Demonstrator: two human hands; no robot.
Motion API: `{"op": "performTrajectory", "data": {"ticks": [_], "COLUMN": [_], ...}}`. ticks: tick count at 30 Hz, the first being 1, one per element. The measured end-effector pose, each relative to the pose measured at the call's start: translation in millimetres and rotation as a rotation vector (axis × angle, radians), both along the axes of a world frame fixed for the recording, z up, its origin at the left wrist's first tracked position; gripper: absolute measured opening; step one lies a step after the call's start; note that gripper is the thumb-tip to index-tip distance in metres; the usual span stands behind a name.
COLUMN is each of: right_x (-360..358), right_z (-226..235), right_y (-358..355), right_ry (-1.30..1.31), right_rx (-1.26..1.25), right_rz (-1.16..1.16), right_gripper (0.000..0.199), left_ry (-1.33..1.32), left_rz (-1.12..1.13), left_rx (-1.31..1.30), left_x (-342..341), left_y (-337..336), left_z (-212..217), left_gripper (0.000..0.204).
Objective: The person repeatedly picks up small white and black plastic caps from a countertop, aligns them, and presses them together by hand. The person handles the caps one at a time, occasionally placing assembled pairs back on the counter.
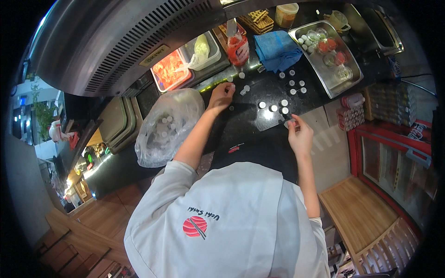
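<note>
Left hand (221, 98): fingers bent inward over the counter (243, 116); grip cannot be told. Right hand (301, 135) pinches a small pale piece (288, 123) at the near edge. White-capped bottles (284, 110) stand right of centre, apparently closed; white pieces (164, 120) remain inside the plastic bag (150, 148), left.

Left hand (222, 96) over the dark counter (245, 113); right hand (300, 134) — beside small white-topped containers (273, 108).

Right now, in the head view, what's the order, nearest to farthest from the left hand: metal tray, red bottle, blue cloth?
From the left hand:
1. Red bottle, beyond it
2. Blue cloth, farther right
3. Metal tray, rightmost
</note>
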State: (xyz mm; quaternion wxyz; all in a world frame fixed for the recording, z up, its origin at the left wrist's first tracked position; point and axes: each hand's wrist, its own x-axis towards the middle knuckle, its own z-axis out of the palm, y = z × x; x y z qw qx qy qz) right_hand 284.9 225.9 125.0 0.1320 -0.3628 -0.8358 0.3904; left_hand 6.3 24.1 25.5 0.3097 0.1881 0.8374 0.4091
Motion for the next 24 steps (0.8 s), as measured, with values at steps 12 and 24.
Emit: {"op": "performTrajectory", "data": {"ticks": [12, 24], "right_x": [-59, -43], "right_z": [51, 20], "right_y": [-17, -11], "right_ry": [0.328, 0.413], "right_rx": [0.037, -0.1], "right_rz": [0.327, 0.204], "right_gripper": [0.022, 0.013], "left_ry": [-1.166, -1.07], "left_rz": [-0.227, -0.044], "left_rx": [0.712, 0.616], "left_x": [69, 100], "left_y": [42, 62], "left_z": [88, 78], "left_gripper": [0.038, 0.045]}}
